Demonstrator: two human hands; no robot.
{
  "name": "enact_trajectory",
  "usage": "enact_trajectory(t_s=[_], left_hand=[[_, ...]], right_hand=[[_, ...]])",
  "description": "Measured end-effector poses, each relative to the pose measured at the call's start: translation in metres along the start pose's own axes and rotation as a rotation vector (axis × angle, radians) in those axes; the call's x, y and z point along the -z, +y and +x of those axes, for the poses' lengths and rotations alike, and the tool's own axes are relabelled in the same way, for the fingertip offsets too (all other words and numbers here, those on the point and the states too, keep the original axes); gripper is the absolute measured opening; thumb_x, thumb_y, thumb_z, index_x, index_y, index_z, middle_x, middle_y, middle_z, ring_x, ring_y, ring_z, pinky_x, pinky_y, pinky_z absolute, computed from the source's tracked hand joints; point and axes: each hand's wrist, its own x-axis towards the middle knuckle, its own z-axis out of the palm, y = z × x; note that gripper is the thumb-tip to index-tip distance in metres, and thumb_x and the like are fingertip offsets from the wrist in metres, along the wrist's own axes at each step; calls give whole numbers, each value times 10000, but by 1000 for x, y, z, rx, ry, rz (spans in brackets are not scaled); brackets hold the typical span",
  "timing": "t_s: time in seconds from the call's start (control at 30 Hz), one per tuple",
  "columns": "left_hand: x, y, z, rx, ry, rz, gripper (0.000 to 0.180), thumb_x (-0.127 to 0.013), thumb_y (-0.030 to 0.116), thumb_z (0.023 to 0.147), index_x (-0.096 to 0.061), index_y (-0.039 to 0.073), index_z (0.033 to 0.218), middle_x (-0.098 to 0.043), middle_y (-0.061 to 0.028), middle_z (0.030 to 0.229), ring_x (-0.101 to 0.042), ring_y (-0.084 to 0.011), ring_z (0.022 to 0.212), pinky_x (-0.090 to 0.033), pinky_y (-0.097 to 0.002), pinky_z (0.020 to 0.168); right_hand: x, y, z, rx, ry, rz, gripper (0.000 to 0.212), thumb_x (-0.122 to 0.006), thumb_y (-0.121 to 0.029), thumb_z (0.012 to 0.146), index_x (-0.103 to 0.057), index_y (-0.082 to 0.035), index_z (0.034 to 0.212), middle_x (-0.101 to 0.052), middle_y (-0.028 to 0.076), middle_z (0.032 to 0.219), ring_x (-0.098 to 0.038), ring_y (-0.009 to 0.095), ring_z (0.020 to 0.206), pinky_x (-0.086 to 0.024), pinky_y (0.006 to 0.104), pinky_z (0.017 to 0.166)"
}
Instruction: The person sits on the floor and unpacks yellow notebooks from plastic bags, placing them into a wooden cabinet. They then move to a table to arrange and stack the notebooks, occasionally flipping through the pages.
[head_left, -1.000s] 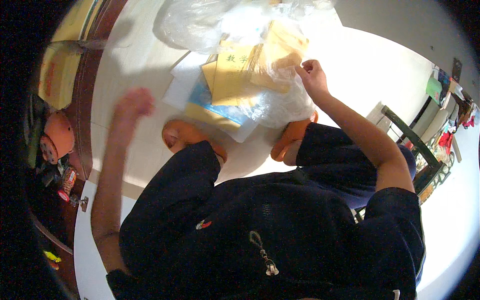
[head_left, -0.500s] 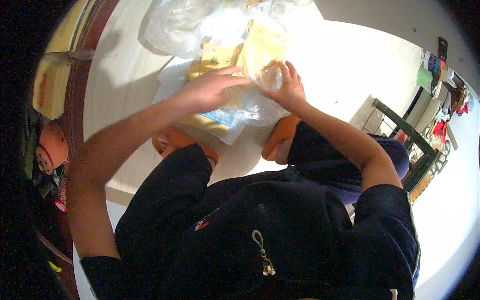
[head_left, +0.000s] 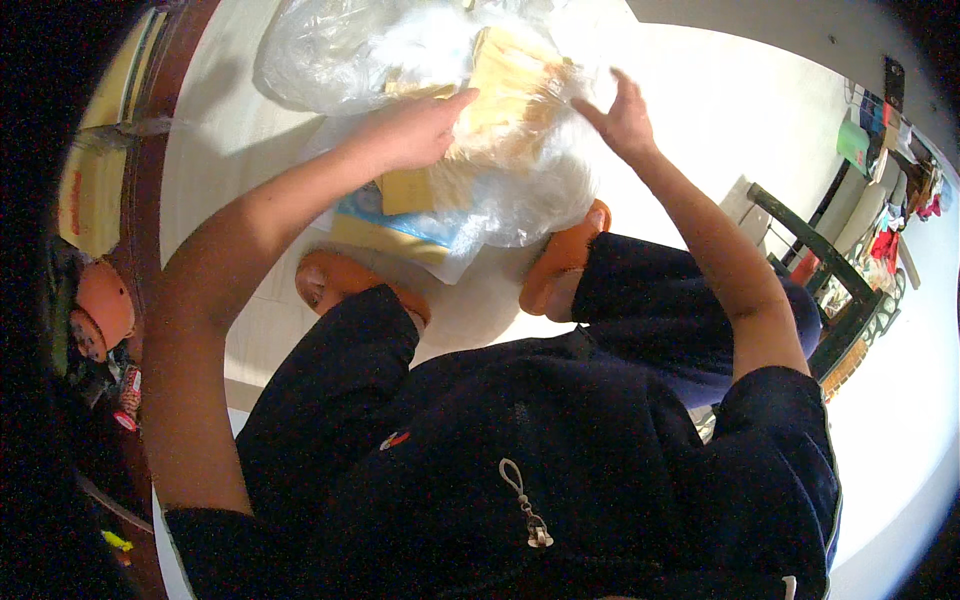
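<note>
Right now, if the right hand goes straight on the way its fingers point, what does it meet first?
Probably the clear plastic bag wrapped around the yellow envelopes. The right hand points up and left, with fingers open at the film; depth is unclear, so it may already touch.

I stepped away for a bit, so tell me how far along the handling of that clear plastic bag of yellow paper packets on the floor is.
Midway, by the look of it. Done: the clear plastic bag lies on the floor with yellow packets inside. In hand: the left hand presses on the packets through the plastic, while the right hand touches the bag's far side, fingers spread. Left: packets are still inside; a blue-and-yellow booklet lies underneath.
</note>
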Motion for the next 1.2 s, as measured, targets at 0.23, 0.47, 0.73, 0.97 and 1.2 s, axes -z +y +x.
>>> enact_trajectory(t_s=[0.23,0.47,0.73,0.97,1.2], left_hand=[[25,65,7,-545,394,61,408,-471,46,766,-509,91,1170,-482,-103,1183,-436,-270,1120,-342,-389,968],[14,6,-12,-132,-377,373,224,-551,220,769,-606,72,927,-563,-60,966,-497,-230,971,-359,-366,852],[-19,-32,-35,-210,-103,415,178,-607,217,696,-634,69,790,-534,-69,884,-478,-227,950,-344,-357,827],[-34,-50,-44,-233,-49,405,109,-563,137,710,-631,77,770,-507,-60,917,-453,-224,963,-333,-348,835],[-16,-34,-47,-163,-211,332,155,-546,105,732,-630,68,857,-489,-78,976,-444,-226,1008,-324,-355,876]], right_hand=[[-33,-161,-106,470,-678,670,394,-567,-107,793,-500,-72,1180,-604,141,881,-584,253,804,-454,362,726],[39,-137,-43,213,-1251,1127,288,-493,-144,861,-532,-21,1118,-631,74,919,-585,126,775,-477,264,710],[-54,-37,-1,-546,-331,996,442,-572,-316,834,-510,61,1056,-565,110,899,-543,180,814,-462,294,724],[-40,-64,-4,-647,-240,1157,450,-662,-250,777,-501,40,1080,-585,128,966,-573,197,818,-442,267,739],[49,-63,-17,-177,-166,1020,274,-619,-151,814,-496,12,997,-618,113,843,-591,162,713,-486,281,624]])
